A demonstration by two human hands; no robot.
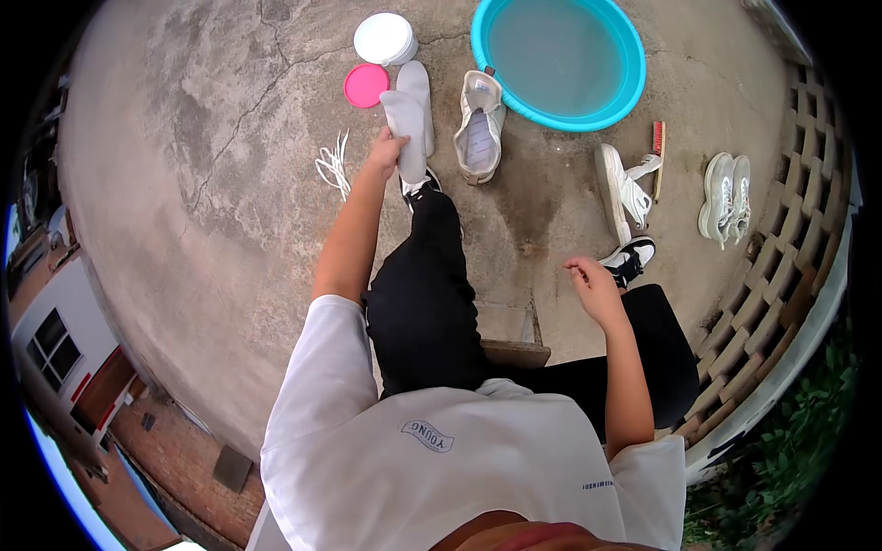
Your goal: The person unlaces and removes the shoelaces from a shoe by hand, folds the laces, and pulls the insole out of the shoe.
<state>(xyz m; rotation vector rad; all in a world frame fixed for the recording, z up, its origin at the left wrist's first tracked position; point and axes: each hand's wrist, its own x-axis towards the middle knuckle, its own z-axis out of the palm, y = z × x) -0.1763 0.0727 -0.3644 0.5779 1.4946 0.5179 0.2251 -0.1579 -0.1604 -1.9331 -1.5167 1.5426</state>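
Observation:
My left hand (390, 151) is closed on the near part of a pale grey-white insole (405, 124). A second insole (418, 87) lies partly behind it, beyond my left foot. My right hand (591, 278) hangs near my right knee, fingers loosely bent and slightly apart, with nothing in it. Between the insoles and the basin, a white shoe (479, 129) stands upright without laces. Another white shoe (620, 193) is tipped on its side by my right foot, close to a red-bristled brush (658, 156). White shoelaces (334, 165) lie bunched left of my left hand.
A turquoise basin (638, 69) of cloudy water stands ahead. At front left are a white tub (384, 39) and a pink round lid or dish (367, 85). A pair of white sneakers (726, 199) sits near the openwork brick wall (781, 225). The concrete ground has damp patches.

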